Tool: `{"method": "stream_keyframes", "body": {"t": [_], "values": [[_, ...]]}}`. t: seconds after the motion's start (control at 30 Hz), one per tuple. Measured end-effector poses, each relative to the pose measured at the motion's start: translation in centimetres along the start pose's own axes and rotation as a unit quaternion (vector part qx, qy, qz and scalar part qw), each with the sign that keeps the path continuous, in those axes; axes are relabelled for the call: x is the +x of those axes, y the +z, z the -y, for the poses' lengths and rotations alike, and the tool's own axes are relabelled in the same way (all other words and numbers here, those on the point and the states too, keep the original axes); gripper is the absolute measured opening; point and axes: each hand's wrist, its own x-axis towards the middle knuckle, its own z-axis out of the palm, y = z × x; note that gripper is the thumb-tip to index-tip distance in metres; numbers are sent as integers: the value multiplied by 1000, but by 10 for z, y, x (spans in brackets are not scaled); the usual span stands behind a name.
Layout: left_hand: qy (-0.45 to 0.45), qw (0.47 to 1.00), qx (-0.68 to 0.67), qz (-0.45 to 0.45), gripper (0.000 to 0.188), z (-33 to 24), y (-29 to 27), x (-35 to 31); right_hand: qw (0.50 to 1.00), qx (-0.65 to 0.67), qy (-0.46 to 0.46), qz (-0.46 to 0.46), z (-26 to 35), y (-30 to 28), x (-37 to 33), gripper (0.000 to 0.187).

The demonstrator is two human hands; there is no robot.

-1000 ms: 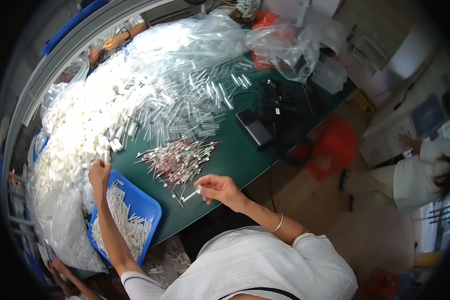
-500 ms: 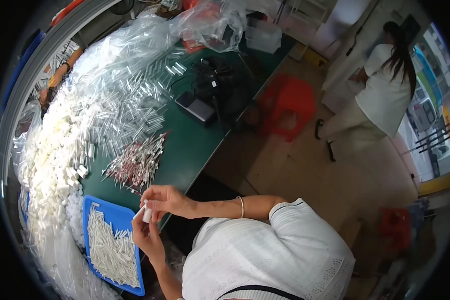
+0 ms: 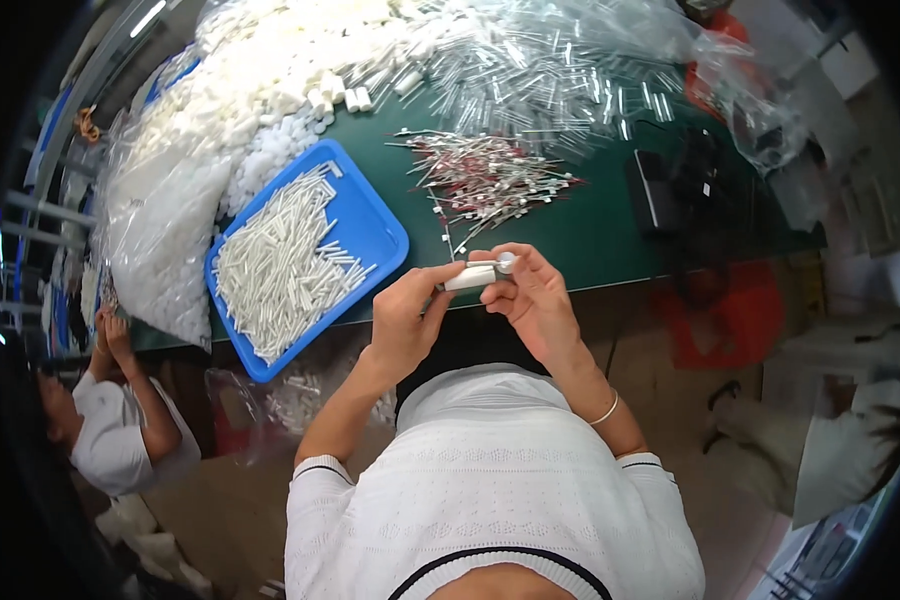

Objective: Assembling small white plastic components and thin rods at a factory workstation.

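The green table (image 3: 610,235) was the largest thing, its near edge just in front of the person's white shirt (image 3: 500,450). A bright heap of white pieces (image 3: 290,45) spread over its far left part, and a heap of clear tubes (image 3: 530,85) lay beside it, toward the right. A clear plastic bag (image 3: 165,250) full of pale pieces stood at the left, near a blue tray (image 3: 375,215). The tray sat at a slant and held a thick layer of thin white sticks (image 3: 280,255). Behind the table's right part, a red stool (image 3: 720,325) showed dimly on the floor. A loose pile of red and white thin pieces (image 3: 490,175) lay to the right of the tray, and a dark box (image 3: 653,190) lay farther right.

Both hands met just before the table's near edge. The left hand (image 3: 405,320) gripped a white tube (image 3: 470,278) at its left end, the tube lying nearly level between the hands. The right hand (image 3: 540,300) pinched a small round piece (image 3: 506,262) between thumb and finger, close by the tube's right end; whether the two touched could not be told.
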Motion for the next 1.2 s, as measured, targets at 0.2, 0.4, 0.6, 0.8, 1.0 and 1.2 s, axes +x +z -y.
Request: {"method": "stream_keyframes", "body": {"t": [0.2, 0.4, 0.6, 0.8, 1.0, 1.2], "values": [[51, 998, 33, -1, 39, 3, 0, 8, 992, -129, -15, 6, 11, 2, 2, 24], [-126, 980, -148, 44, 39, -16, -2, 7, 963, -258, -81, -4, 8, -2, 2, 21], [-271, 877, -395, 29, 22, 11, -5, -1, 960, -272, -52, 32, -2, -3, 12, 22], [-292, 857, -422, 39, 23, 42, -9, 4, 611, -729, -281, 128, 11, 28, 40, 29], [-201, 933, -242, 174, 15, 73, -35, 98, 590, -733, -325, 96, 19, 14, 61, 22], [-83, 938, 327, -85, 17, 200, -31, 217, 674, -699, -235, 52, 15, 10, 43, 19]]}}
